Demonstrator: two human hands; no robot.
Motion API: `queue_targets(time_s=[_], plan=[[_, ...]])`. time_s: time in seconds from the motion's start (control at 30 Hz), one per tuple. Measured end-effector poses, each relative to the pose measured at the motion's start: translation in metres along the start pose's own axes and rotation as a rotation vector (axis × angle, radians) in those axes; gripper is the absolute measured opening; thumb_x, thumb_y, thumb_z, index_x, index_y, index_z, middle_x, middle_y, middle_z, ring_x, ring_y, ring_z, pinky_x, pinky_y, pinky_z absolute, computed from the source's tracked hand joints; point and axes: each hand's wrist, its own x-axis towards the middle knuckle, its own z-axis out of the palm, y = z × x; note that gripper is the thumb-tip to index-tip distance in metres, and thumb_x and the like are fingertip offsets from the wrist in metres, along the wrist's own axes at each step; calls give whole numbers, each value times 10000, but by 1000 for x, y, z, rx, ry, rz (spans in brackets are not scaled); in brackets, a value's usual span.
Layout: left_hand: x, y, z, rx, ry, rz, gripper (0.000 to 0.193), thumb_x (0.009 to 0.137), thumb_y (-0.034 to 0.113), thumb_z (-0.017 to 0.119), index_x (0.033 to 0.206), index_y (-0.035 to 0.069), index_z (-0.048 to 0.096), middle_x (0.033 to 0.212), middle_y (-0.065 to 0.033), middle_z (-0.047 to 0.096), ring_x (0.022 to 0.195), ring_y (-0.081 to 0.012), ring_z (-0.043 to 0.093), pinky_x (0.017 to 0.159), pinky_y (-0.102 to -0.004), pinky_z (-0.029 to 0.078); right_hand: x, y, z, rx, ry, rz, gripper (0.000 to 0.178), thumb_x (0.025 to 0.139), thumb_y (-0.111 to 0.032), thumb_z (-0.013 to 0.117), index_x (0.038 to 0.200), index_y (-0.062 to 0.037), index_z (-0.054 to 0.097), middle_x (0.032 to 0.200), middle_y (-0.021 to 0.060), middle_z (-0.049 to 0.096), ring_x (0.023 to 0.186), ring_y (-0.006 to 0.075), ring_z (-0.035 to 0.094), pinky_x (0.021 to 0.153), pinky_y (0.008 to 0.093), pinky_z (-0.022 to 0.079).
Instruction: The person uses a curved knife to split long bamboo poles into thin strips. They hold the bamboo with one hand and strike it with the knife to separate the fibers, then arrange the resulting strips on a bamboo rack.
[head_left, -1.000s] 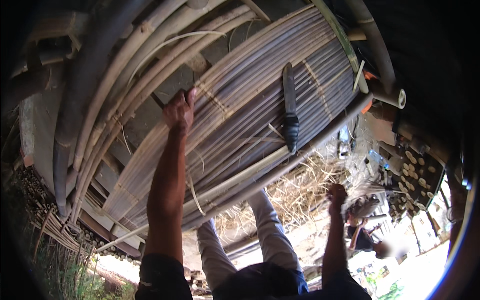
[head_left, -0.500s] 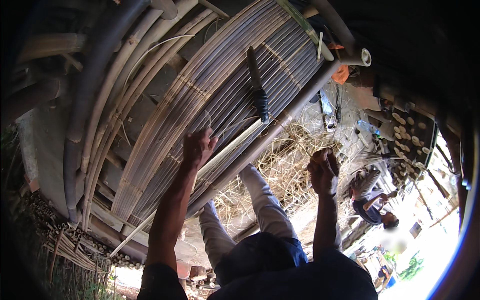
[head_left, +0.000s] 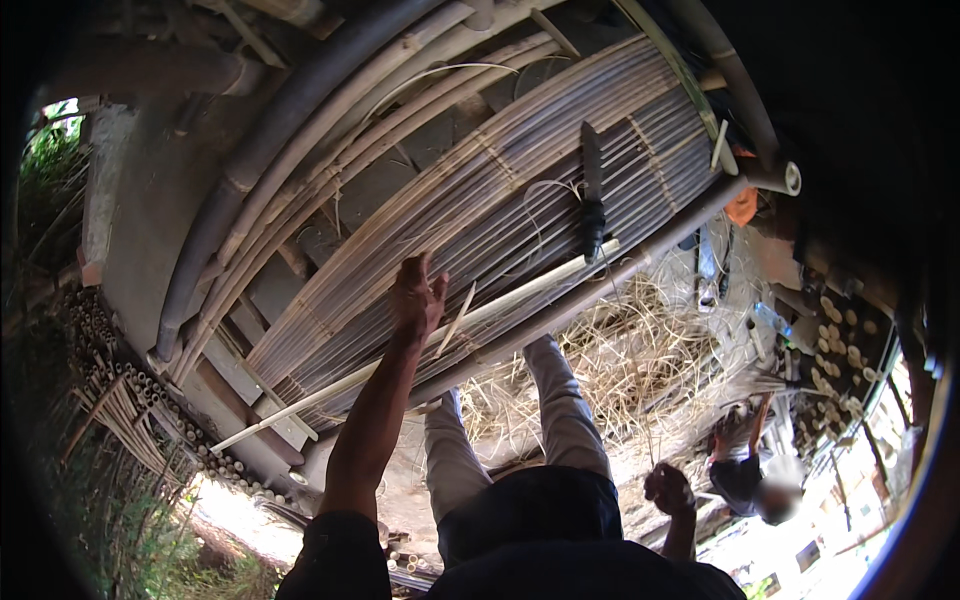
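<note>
My left hand (head_left: 418, 297) is just above the slatted bamboo surface, its thumb and fingers apart, with nothing visible in it. Close to its fingers is a short pale sliver (head_left: 457, 320), lying at a slant. A long pale bamboo strip (head_left: 510, 297) runs along the near side of the slats, passing by my left wrist. My right hand (head_left: 670, 490) is low on the right, away from the slats, with its fingers curled closed; what they hold cannot be made out. A dark-handled knife (head_left: 593, 195) rests on the slats (head_left: 500, 170), beside a thin curled shaving (head_left: 541, 215).
A thick bamboo pole (head_left: 560, 312) edges the bench in front of my legs. Loose shavings (head_left: 640, 350) pile on the ground beyond my knees. Bundled bamboo poles (head_left: 170, 420) stand at left, cut bamboo ends (head_left: 840, 340) at right. Another person (head_left: 740, 470) works at right.
My right hand has dropped back toward my body. The left hand's fingers have spread, and a short sliver now shows beside it. The whole view has shifted; the knife stays on the slats.
</note>
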Motion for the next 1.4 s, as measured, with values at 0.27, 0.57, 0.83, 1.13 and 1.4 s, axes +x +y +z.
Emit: queue_targets(time_s=[0.27, 0.57, 0.83, 1.13, 1.4], plan=[[23, -67, 6, 414, -209, 58, 792, 872, 314, 700, 1514, 80, 299, 1529, -136, 347, 1410, -333, 343, 1070, -479, 396, -59, 45, -48, 58, 251, 282, 109, 899, -112, 657, 830, -69, 585, 745, 86, 595, 661, 192, 582, 585, 301, 463], [37, -60, 20, 325, -37, 25, 420, 774, 178, 758, 1144, 84, 583, 1219, -107, 562, 1119, -300, 577, 807, -407, 558, -157, 150, -149, -1205, 562, 772, 447, 815, -406, 739, 881, 34, 695, 879, 209, 690, 853, 305, 666, 729, 397, 523], [54, -106, 50, 427, -66, 36, 57, 841, 159, 638, 806, 117, 625, 808, -96, 641, 786, -282, 661, 641, -397, 565, 79, 65, -72, -1690, 595, -149, 528, 804, -454, 742, 1063, -7, 636, 1033, 234, 674, 996, 422, 637, 852, 475, 518], [26, -67, 37, 214, -2, -28, 248, 862, 136, 701, 1061, 58, 576, 1046, -164, 606, 981, -363, 605, 797, -471, 518, 295, -124, 221, -1427, 503, -942, 480, 839, -199, 703, 1253, -43, 516, 1141, 169, 621, 1019, 365, 627, 850, 464, 513], [53, -61, 60, 102, 95, -103, 566, 1016, 413, 483, 1459, 80, 369, 1455, -188, 403, 1349, -371, 406, 1033, -455, 481, 330, -120, 205, -1271, 629, -855, 570, 836, -207, 691, 1325, -50, 445, 1240, 230, 505, 1165, 437, 511, 954, 512, 457]])
